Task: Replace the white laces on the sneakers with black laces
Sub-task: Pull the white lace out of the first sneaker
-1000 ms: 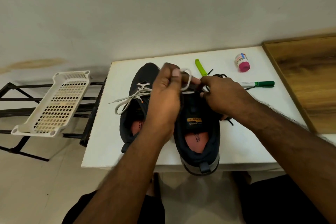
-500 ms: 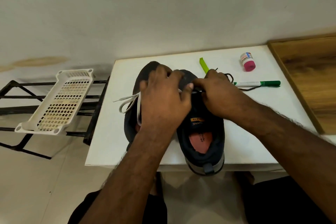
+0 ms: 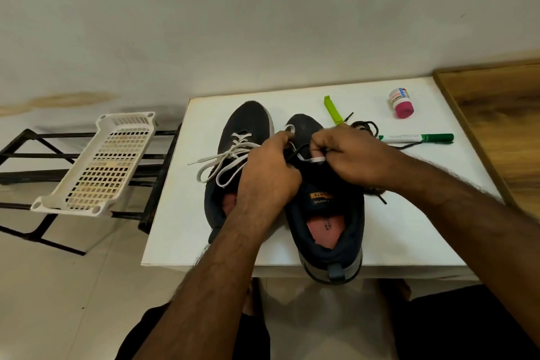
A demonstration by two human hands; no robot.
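Two dark sneakers stand side by side on the white table (image 3: 181,231), toes toward 12 o'clock. The left sneaker (image 3: 248,126) at 9 o'clock of the pair carries its white lace (image 3: 222,161) fully threaded, the bow loops trailing off toward 9 o'clock. The right sneaker (image 3: 327,213) is the one being worked.

The left hand (image 3: 267,175) has its fingers curled over the upper eyelets and pinches a loop of the right sneaker's white lace (image 3: 289,128) near the toe end. The right hand (image 3: 347,158) is also closed, its fingertips pinching a flat stretch of that lace at the tongue; a thin black strand crosses between the two hands, and whether it is held cannot be told. A loose black lace (image 3: 365,127) lies coiled at 1 o'clock of the right sneaker, beside a green marker (image 3: 418,138).

The lace looks to be flat woven cotton: light, limp, easily twisted, and likely to snag where it crosses at an eyelet. It should be taken close to the eyelet, one crossing at a time, and pulled along its length. The sneaker is soft-sided and light, so it probably wants a steadying hold on the eyelet band, not the collapsible heel.
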